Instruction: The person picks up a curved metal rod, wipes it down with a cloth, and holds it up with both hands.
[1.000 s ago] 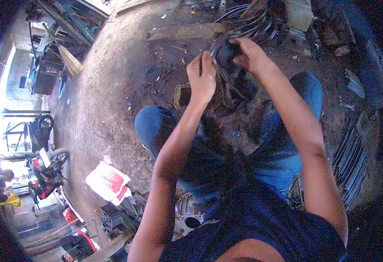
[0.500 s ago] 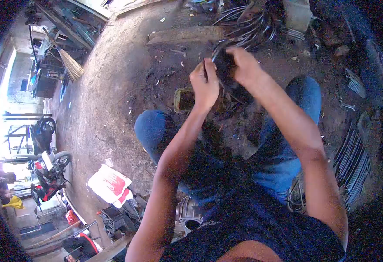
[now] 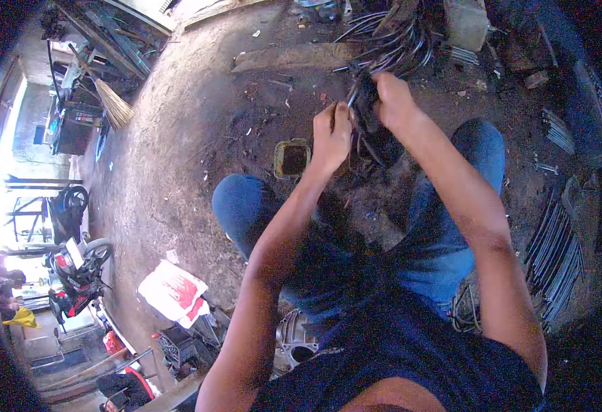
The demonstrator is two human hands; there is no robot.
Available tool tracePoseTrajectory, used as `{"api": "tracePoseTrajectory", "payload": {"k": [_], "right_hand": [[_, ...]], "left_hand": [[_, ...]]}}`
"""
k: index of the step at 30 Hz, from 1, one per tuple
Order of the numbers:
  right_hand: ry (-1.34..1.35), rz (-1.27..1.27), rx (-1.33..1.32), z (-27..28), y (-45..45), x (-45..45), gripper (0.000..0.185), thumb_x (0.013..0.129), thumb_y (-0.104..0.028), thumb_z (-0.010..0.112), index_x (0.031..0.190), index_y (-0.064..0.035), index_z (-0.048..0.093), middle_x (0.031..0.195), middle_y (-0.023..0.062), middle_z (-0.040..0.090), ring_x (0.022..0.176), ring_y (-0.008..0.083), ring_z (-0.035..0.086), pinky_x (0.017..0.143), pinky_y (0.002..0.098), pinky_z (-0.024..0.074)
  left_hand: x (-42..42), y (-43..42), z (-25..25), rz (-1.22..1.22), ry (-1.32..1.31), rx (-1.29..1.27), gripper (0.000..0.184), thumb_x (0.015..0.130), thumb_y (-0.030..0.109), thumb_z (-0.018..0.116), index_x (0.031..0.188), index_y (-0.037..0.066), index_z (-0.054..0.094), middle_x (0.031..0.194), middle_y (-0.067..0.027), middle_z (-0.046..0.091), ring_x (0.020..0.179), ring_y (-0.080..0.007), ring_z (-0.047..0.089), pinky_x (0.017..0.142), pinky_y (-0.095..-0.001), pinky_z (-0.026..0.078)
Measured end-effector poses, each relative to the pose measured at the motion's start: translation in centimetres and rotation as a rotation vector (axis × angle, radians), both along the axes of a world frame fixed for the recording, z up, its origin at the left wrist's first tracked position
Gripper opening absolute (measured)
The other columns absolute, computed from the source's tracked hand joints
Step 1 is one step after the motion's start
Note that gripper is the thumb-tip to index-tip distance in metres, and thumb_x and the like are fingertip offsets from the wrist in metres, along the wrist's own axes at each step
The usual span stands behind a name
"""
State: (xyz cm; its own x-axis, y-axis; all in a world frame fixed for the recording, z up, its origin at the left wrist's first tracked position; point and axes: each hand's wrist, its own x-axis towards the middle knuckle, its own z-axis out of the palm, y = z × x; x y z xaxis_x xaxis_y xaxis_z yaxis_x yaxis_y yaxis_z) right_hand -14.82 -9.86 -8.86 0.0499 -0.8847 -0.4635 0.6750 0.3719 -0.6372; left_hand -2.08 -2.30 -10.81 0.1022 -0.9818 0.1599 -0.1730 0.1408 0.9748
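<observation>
My left hand [image 3: 332,134] is closed, its thumb and fingers pinching a thin metal rod [image 3: 352,93] whose shiny part shows just above the fingertips. To its right and slightly higher, my right hand [image 3: 396,104] is curled around a dark, limp, rag-like piece [image 3: 365,113] that hangs between the two hands. Its exact kind is hard to make out against the dark ground. Just beyond both hands lies a heap of bent metal rods [image 3: 400,48]. A small yellowish square container [image 3: 280,166] with dark contents sits left of my left hand.
A wooden plank [image 3: 280,56] lies on the dirt floor ahead. Straight rods [image 3: 555,254] are stacked at the right. A white and red sack [image 3: 170,292], a metal engine casing [image 3: 294,336], a broom [image 3: 112,103] and a motorcycle [image 3: 74,275] are on the left. A person [image 3: 126,391] appears at lower left.
Both hands have shifted slightly to the right, my left one also a little nearer to me. The dark piece between them now shows more sharply, hanging lower.
</observation>
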Motion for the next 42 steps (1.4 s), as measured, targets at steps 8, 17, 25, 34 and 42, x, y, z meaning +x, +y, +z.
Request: {"api": "tracePoseTrajectory", "payload": {"k": [8, 17, 25, 34, 42], "right_hand": [[0.917, -0.101, -0.546, -3.8, 1.7, 2.4, 0.017, 0.083, -0.007, 0.053, 0.099, -0.0004, 0.056, 0.090, 0.0173, 0.065, 0.079, 0.0370, 0.063, 0.071, 0.0451, 0.0492], [1.207, -0.210, -0.935, 1.2, 2.7, 2.2, 0.021, 0.087, -0.007, 0.057, 0.102, 0.0009, 0.044, 0.087, 0.0287, 0.062, 0.083, 0.0461, 0.062, 0.065, 0.0514, 0.0504], [1.324, -0.176, -1.218, 1.3, 4.0, 2.9, 0.031, 0.083, -0.005, 0.060, 0.111, 0.0020, 0.048, 0.092, 0.0258, 0.057, 0.084, 0.0466, 0.059, 0.075, 0.0484, 0.0500], [1.412, -0.199, -1.210, 1.7, 1.8, 1.3, 0.013, 0.082, -0.002, 0.062, 0.094, -0.0015, 0.066, 0.095, 0.0152, 0.065, 0.091, 0.0310, 0.063, 0.085, 0.0371, 0.0484], [1.332, -0.201, -1.284, 2.1, 2.8, 1.4, 0.013, 0.082, 0.000, 0.060, 0.093, -0.0003, 0.066, 0.090, 0.0152, 0.062, 0.087, 0.0322, 0.061, 0.080, 0.0374, 0.0485]], "left_hand": [[0.6, -0.6, 0.2, 0.009, 0.263, 0.259, 0.030, 0.097, 0.026, 0.048, 0.083, 0.000, 0.054, 0.060, -0.0010, 0.046, 0.051, -0.0097, 0.043, 0.044, -0.0285, 0.031], [1.5, 0.6, 1.9, 0.172, -0.068, -0.007, 0.038, 0.097, 0.025, 0.048, 0.070, 0.000, 0.055, 0.053, -0.0002, 0.048, 0.047, -0.0077, 0.041, 0.043, -0.0300, 0.030], [0.4, 1.8, 2.9, 0.176, 0.027, -0.066, 0.037, 0.097, 0.023, 0.048, 0.070, 0.000, 0.058, 0.052, -0.0024, 0.051, 0.047, -0.0093, 0.044, 0.046, -0.0307, 0.032], [1.0, 1.8, 3.3, 0.182, -0.085, -0.055, 0.039, 0.096, 0.021, 0.048, 0.066, -0.003, 0.054, 0.051, -0.0086, 0.047, 0.052, -0.0107, 0.044, 0.049, -0.0371, 0.035], [1.5, 1.4, 2.1, 0.145, -0.032, -0.061, 0.036, 0.096, 0.023, 0.050, 0.067, 0.001, 0.054, 0.054, 0.0014, 0.046, 0.049, -0.0058, 0.040, 0.044, -0.0285, 0.029]]}}
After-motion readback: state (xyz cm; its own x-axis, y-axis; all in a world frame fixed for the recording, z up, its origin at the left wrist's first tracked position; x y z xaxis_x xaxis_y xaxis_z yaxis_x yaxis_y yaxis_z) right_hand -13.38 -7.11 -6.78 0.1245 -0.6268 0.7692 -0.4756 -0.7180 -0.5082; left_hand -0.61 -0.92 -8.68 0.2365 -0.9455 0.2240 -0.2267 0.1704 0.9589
